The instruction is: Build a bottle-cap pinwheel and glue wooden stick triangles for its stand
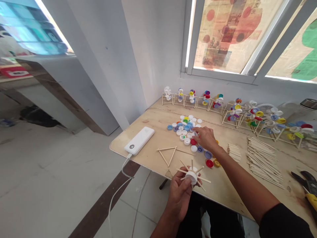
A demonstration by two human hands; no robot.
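My left hand is closed on a white bottle cap that has several thin wooden sticks poking out around it like spokes. It holds it just above the near edge of the plywood table. My right hand reaches into a loose pile of coloured bottle caps in the middle of the table, fingers bent down onto the caps. Whether it grips a cap I cannot make out. A triangle of wooden sticks lies flat between the pile and my left hand.
A white power bank with a cable lies at the table's left edge. Finished stick-and-cap models line the back under the window. Bundles of wooden sticks lie at the right, with pliers at the far right edge.
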